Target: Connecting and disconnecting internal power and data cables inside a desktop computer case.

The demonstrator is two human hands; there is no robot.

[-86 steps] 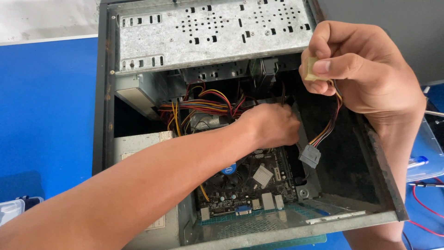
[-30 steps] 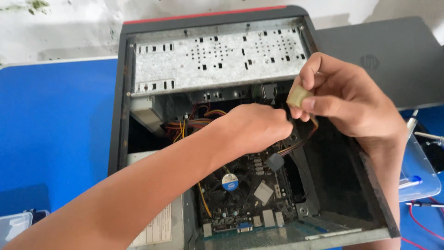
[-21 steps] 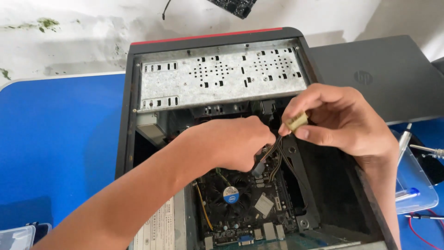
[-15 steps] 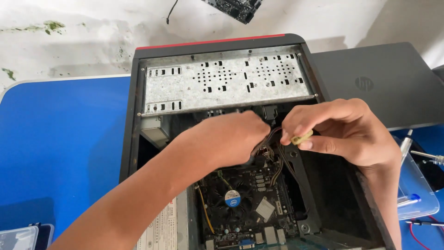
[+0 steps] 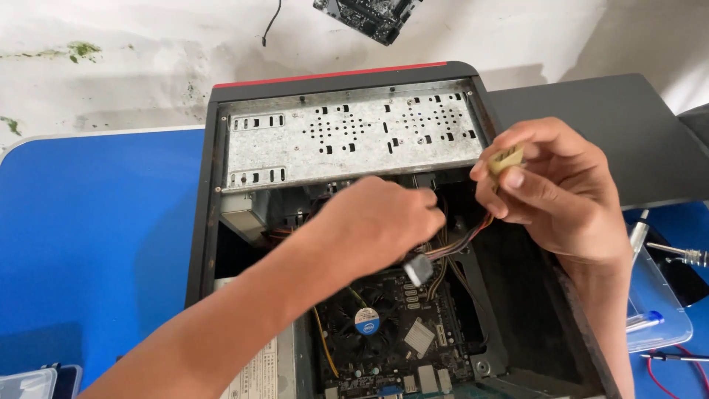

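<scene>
A blue counter stands against a stained white wall, and on it lies an open desktop computer case on its side, its red-trimmed end at the counter's far edge. Just beyond that end, part of a dark circuit board shows at the top of the view. I see a perforated metal drive cage spanning the far part of the case interior. Nearer to me, the motherboard lies flat in the case floor, with a black cooler fan on it and a small silver heatsink just beside the fan. My left hand reaches into the case below the drive cage; its fingers are curled in narrow around a bundle of coloured wires, and a grey connector hangs just below its knuckles. My right hand is over the right wall of the case, closed on a beige connector pinched between thumb and forefinger; the coloured wires run from it down toward the left hand. A closed dark laptop lies at the counter's far right. A clear plastic tray holding a blue-capped pen sits at the right edge, with a metal-tipped tool beside it. Clear plastic boxes occupy the near left corner.
</scene>
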